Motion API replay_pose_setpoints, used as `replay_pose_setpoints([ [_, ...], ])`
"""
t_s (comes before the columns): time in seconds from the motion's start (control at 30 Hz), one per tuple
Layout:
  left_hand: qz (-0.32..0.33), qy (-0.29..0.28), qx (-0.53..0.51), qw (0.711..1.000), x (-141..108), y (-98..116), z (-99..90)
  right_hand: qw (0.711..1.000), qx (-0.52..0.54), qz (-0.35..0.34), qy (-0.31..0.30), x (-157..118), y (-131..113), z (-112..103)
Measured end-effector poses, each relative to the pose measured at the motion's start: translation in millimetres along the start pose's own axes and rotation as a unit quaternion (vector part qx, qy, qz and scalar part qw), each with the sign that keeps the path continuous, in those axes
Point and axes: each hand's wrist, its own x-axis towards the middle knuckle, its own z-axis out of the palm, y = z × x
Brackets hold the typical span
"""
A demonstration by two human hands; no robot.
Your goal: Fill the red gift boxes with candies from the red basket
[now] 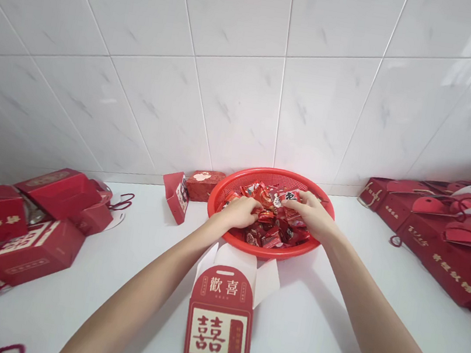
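A red plastic basket (262, 252) holds a heap of candies in shiny red wrappers (273, 238). My left hand (240, 213) reaches over its near left side, fingers curled down into the candies. What those fingertips hold, if anything, is hidden. On the right, my right hand (316, 215) grips a red wrapped candy (291, 196) with dark and white lettering, between thumb and fingers. In front of the basket, between my forearms, stands a red and white gift box (220, 322) with its top flaps open.
Dark red gift boxes (43, 248) with cord handles lie piled on the left. More red boxes (438, 242) are stacked at right. Behind the basket's left side are a red patterned box (204, 186) and a folded red card piece (176, 196), close to the tiled wall (237, 106).
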Motion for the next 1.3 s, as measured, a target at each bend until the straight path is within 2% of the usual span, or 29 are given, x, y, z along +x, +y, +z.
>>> replay_pose_setpoints([
  [0.13,0.034,0.088,-0.086,0.992,-0.5,6.7,-2.9,1.000,-0.002,0.021,0.021,-1.4,-3.6,2.0],
  [0.23,0.073,0.171,-0.165,0.969,-1.8,9.1,-4.5,0.999,-0.004,0.035,0.030,-1.7,-5.0,2.9],
  [0.33,0.091,0.215,-0.241,0.942,-5.2,10.5,-5.5,0.999,-0.014,0.047,0.021,-1.2,-3.6,2.5],
  [0.47,0.182,0.265,-0.237,0.917,-9.7,14.2,-6.2,0.998,-0.017,0.065,0.005,-0.3,-1.0,0.9],
  [0.57,0.233,0.204,-0.194,0.931,-11.5,17.1,-6.4,0.997,0.002,0.071,-0.010,0.1,-1.6,-0.4],
  [0.63,0.231,0.165,-0.180,0.942,-12.5,17.9,-6.5,0.997,0.014,0.069,-0.017,-0.2,-3.1,-0.8],
  [0.77,0.228,0.126,-0.178,0.949,-13.9,17.3,-6.3,0.998,0.034,0.040,-0.033,-2.6,-5.7,-0.5],
  [0.83,0.237,0.110,-0.179,0.949,-13.6,16.9,-6.0,0.999,0.032,0.029,-0.021,-3.8,-5.6,-0.4],
  [0.93,0.221,0.147,-0.200,0.943,-10.8,14.8,-5.2,0.999,0.031,0.011,0.003,-3.7,-3.9,-0.9],
  [1.0,0.163,0.197,-0.219,0.942,-7.8,11.2,-4.3,0.999,0.042,0.002,0.015,-2.5,-2.6,-1.5],
  [1.03,0.125,0.202,-0.218,0.946,-6.3,9.0,-3.7,0.999,0.049,-0.002,0.024,-1.8,-2.2,-1.6],
  [1.07,0.090,0.180,-0.209,0.957,-4.8,6.8,-3.0,0.998,0.055,-0.005,0.033,-1.2,-2.0,-1.6],
  [1.13,0.049,0.073,-0.161,0.983,-2.6,3.6,-1.8,0.997,0.059,-0.008,0.049,-0.7,-2.5,-1.2],
  [1.2,0.052,-0.036,-0.112,0.992,-1.5,3.2,-1.5,0.997,0.057,-0.010,0.050,-1.2,-3.6,-0.5],
  [1.23,0.061,-0.069,-0.097,0.991,-1.3,4.2,-1.8,0.997,0.055,-0.009,0.048,-1.6,-4.2,-0.1],
  [1.3,0.062,-0.096,-0.082,0.990,-1.5,7.5,-3.3,0.997,0.053,-0.009,0.048,-2.4,-4.9,0.2],
])
